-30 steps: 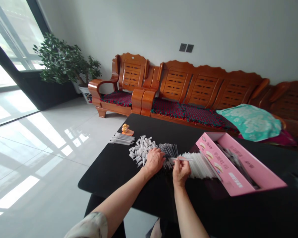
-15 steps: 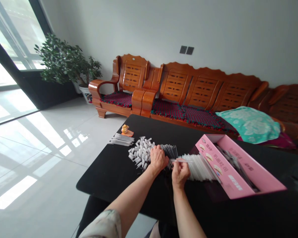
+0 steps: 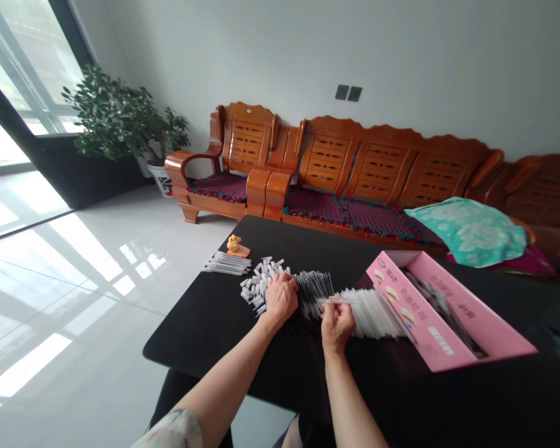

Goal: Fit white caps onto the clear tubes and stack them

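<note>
My right hand [image 3: 338, 325] pinches a slim whitish pen [image 3: 338, 301], held level just above the table. Beside that hand, on its right, lies a dense row of translucent white pen barrels [image 3: 373, 314]. My left hand [image 3: 281, 297] is over the right side of a pile of small whitish-grey pen caps [image 3: 256, 287], fingers curled down and fingertips hidden. Between the two hands, a row of thin dark-tipped refills [image 3: 315, 285] lies on the black table [image 3: 205, 333].
Several whitish pens [image 3: 228, 263] lie together at the table's left edge, near a small yellow duck figure [image 3: 234, 243]. A pink open box [image 3: 424, 326] with grey items inside stands on the right. Behind the table is a wooden sofa [image 3: 326, 163] with a turquoise cloth [image 3: 466, 233].
My left hand has moved left, away from the right hand and the refills, onto the caps. My right hand stays nearly in place, still holding the pen.
</note>
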Motion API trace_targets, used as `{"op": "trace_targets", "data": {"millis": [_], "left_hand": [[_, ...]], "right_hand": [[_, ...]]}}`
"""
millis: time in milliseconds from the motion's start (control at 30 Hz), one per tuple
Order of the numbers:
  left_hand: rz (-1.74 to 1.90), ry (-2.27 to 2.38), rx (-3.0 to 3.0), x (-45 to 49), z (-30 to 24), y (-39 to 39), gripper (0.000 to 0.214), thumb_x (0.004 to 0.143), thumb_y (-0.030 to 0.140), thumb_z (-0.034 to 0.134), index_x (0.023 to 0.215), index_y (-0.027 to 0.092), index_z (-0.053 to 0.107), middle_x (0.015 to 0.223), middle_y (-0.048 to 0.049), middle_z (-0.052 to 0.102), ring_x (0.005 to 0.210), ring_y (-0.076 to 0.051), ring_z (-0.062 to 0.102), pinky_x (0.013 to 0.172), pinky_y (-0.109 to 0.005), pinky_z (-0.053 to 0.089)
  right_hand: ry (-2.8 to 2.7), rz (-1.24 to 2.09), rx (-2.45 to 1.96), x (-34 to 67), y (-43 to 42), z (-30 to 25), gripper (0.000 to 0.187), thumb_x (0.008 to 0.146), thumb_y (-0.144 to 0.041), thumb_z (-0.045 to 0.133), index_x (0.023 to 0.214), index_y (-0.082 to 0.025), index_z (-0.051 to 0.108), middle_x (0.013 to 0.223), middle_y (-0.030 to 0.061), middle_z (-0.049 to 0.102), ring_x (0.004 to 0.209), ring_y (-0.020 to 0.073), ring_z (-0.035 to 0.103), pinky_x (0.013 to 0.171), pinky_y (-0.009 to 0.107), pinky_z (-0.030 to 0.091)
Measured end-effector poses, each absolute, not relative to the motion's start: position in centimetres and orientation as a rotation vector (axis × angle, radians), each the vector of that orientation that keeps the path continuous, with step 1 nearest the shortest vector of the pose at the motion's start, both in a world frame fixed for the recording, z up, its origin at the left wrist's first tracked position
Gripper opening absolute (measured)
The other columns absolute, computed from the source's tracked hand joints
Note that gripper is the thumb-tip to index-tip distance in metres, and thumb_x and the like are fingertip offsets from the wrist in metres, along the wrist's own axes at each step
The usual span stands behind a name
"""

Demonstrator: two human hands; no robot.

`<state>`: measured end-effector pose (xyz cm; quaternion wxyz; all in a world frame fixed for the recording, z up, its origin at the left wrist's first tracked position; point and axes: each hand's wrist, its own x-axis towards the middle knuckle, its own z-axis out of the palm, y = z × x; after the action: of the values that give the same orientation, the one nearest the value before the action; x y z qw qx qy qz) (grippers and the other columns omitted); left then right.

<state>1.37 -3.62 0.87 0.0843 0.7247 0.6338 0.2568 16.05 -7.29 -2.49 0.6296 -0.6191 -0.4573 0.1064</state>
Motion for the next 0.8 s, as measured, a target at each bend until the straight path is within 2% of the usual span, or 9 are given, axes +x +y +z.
{"op": "trace_targets", "data": {"millis": [133, 267, 567, 800], "left_hand": [[0.742, 1.905, 2.185, 1.2, 0.9, -3.8, 0.022, 0.084, 0.017, 0.047, 0.088, 0.02, 0.068, 0.109, -0.0087, 0.059, 0.101, -0.024, 0.051, 0.088, -0.037, 0.038], [0.709, 1.882, 2.255, 1.5, 0.9, -3.7, 0.023, 0.085, 0.018, 0.046, 0.083, 0.019, 0.07, 0.11, -0.0104, 0.059, 0.101, -0.027, 0.05, 0.087, -0.04, 0.038], [0.771, 1.845, 2.216, 0.9, 0.7, -2.7, 0.031, 0.087, 0.016, 0.045, 0.096, 0.027, 0.073, 0.118, -0.0045, 0.059, 0.103, -0.023, 0.05, 0.089, -0.038, 0.037], [0.713, 1.793, 2.29, 0.0, 1.1, -2.8, 0.024, 0.084, 0.015, 0.05, 0.08, 0.023, 0.072, 0.123, -0.0038, 0.058, 0.107, -0.025, 0.049, 0.091, -0.04, 0.036]], "right_hand": [[-1.04, 0.265, -1.415, 16.1, -7.4, -2.5, 0.026, 0.078, -0.04, 0.058, 0.082, -0.015, 0.062, 0.063, 0.0064, 0.066, 0.053, 0.019, 0.061, 0.055, 0.028, 0.046], [-1.045, 0.276, -1.421, 16.1, -7.4, -2.4, 0.03, 0.079, -0.045, 0.058, 0.082, -0.015, 0.062, 0.063, 0.0071, 0.066, 0.054, 0.0196, 0.062, 0.055, 0.028, 0.046], [-1.047, 0.289, -1.439, 16.3, -7.3, -3.0, 0.028, 0.08, -0.042, 0.057, 0.085, -0.014, 0.063, 0.065, 0.0073, 0.068, 0.055, 0.019, 0.061, 0.056, 0.028, 0.047], [-1.071, 0.276, -1.427, 16.2, -7.3, -2.7, 0.031, 0.079, -0.045, 0.058, 0.082, -0.014, 0.063, 0.064, 0.0076, 0.068, 0.054, 0.0186, 0.061, 0.055, 0.027, 0.047]]}}
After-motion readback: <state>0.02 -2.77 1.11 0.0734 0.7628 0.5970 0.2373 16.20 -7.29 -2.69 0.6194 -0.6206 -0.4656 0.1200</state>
